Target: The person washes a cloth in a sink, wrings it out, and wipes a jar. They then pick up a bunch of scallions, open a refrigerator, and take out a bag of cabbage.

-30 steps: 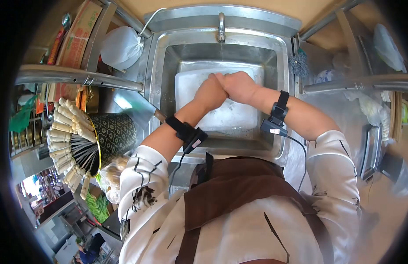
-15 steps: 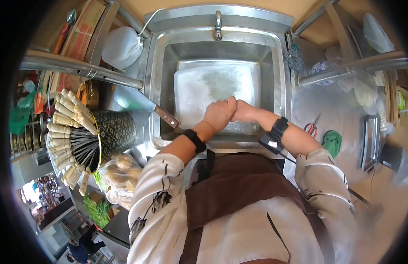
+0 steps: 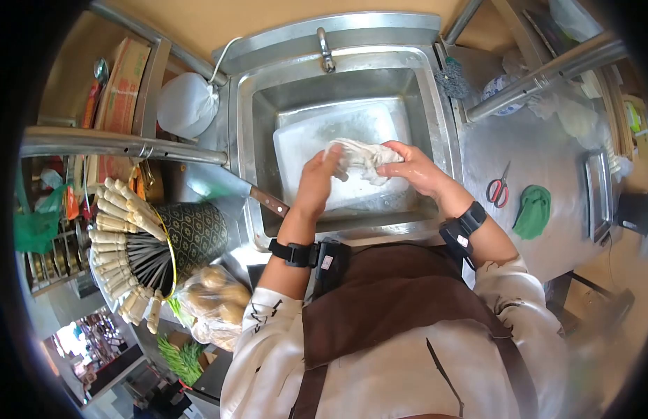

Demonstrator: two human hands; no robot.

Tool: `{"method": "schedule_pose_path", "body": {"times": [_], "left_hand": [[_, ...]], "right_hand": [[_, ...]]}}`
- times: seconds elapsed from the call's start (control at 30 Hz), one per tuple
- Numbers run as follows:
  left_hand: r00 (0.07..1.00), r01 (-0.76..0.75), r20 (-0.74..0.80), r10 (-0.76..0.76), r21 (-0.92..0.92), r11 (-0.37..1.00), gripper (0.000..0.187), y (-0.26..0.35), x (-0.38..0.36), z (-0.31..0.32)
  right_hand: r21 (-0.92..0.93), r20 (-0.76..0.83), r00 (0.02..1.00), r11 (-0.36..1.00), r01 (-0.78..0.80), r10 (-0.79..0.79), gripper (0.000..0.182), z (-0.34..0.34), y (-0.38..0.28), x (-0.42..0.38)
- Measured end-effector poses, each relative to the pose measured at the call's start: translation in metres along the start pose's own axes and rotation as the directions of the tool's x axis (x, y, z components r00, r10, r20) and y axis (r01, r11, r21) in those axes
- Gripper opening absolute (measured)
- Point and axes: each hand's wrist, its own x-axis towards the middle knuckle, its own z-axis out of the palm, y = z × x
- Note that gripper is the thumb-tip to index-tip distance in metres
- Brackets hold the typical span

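At 8 o'clock, round brown produce is bagged in clear plastic; at 9, wooden-handled sticks are held in a patterned container. A slack white cloth is pinched between the left hand and right hand, above what seems a pale tub inside the sink.

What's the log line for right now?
left hand grips white cloth | right hand grips other end | cloth bunched above sink | scissors, green cloth on right counter
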Motion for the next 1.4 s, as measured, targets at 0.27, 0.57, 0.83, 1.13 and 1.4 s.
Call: {"method": "schedule_pose_path", "body": {"times": [0.27, 0.57, 0.83, 1.13, 1.4], "left_hand": [[0.996, 0.052, 0.093, 0.002, -0.576, 0.816, 0.039, 0.041, -0.011, 0.013], [0.997, -0.078, 0.004, 0.078, -0.054, 0.996, 0.035, 0.059, -0.009, 0.039], [0.671, -0.69, 0.563, 0.482, 0.712, 0.13, 0.032, 0.073, -0.047, 0.112], [0.718, -0.693, 0.349, 0.603, 0.443, 0.569, 0.026, 0.09, -0.067, 0.093], [0.723, -0.5, 0.366, 0.587, -0.31, 0.809, 0.077, 0.121, -0.082, 0.097]], "right_hand": [[0.073, -0.025, 0.998, 0.996, -0.05, 0.052, 0.031, -0.035, -0.006, -0.018], [-0.097, 0.01, 0.974, 0.969, 0.225, -0.225, 0.022, 0.005, -0.011, -0.031], [-0.051, -0.269, 0.873, 0.911, 0.409, -0.407, 0.016, 0.023, 0.021, 0.013], [-0.364, 0.014, 0.705, 0.653, 0.665, -0.71, 0.025, 0.014, -0.065, -0.052], [-0.925, 0.292, 0.842, -0.359, 0.128, -0.453, 0.018, 0.096, -0.178, -0.122]]}}
